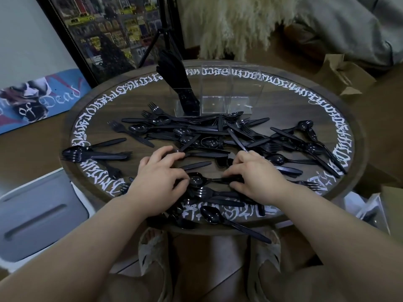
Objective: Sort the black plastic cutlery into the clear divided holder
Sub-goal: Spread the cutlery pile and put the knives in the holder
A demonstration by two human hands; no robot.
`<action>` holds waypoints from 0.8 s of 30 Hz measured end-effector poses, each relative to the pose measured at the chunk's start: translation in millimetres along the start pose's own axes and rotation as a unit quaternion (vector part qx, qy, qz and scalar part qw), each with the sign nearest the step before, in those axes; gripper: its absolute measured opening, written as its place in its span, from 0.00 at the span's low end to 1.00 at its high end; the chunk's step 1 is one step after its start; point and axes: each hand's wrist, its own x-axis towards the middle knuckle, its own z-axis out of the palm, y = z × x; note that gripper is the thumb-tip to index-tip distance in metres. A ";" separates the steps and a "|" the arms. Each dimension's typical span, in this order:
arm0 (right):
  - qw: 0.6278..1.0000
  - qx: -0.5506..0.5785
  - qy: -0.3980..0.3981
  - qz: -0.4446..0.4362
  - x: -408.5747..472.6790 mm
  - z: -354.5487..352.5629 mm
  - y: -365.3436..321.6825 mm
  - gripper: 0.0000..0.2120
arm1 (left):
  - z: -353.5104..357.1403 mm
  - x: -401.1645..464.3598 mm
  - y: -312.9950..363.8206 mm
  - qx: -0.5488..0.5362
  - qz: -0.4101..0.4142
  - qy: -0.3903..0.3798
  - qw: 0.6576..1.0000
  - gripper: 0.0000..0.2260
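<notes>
Both hands rest palm-down on the near part of a round wooden worktop edged with a ring of white lettering. The left hand has its fingers curled onto the pile, the fingertips touching the bowl of a black spoon that lies crosswise between the two hands. The right hand covers the handle end of that same spoon, fingers bent down over it — whether either grip is actually closed on the spoon or only pressing on it I cannot tell.

The black cutlery — forks, knives and spoons mixed — lies scattered loose across the middle of the worktop, from the left rim to the right rim, with a few pieces under and just beside the hands and one spoon hanging over the near edge. A small bundle of forks sits apart at the left rim.

The clear holder stands upright at the far side of the pile. Its left compartment holds a bunch of black pieces standing on end and leaning left; the middle and right compartments show only clear walls.
</notes>
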 end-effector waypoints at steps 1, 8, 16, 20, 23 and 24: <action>1.000 0.004 0.004 -0.003 1.4 -1.1 -1.0 0.15 | 0.5 -0.2 -2.4 -0.008 0.002 0.020 1.000 0.21; 0.995 -0.011 0.084 0.057 19.1 0.9 -6.6 0.24 | 2.3 6.7 -11.6 -0.050 -0.043 0.113 0.991 0.05; 0.999 -0.032 0.042 0.006 25.3 7.2 -13.9 0.18 | 5.0 18.7 -10.8 -0.051 -0.088 0.048 0.994 0.22; 0.993 0.009 0.108 0.044 36.2 3.8 -10.6 0.20 | 5.9 20.7 -11.8 -0.026 -0.082 -0.023 0.996 0.20; 0.990 -0.010 0.116 0.078 45.6 4.9 -10.6 0.21 | 1.7 21.2 -14.3 -0.031 -0.083 -0.030 0.996 0.17; 0.992 -0.019 0.102 0.070 47.7 6.4 -12.1 0.20 | 0.6 21.0 -15.4 -0.034 -0.080 -0.029 0.996 0.16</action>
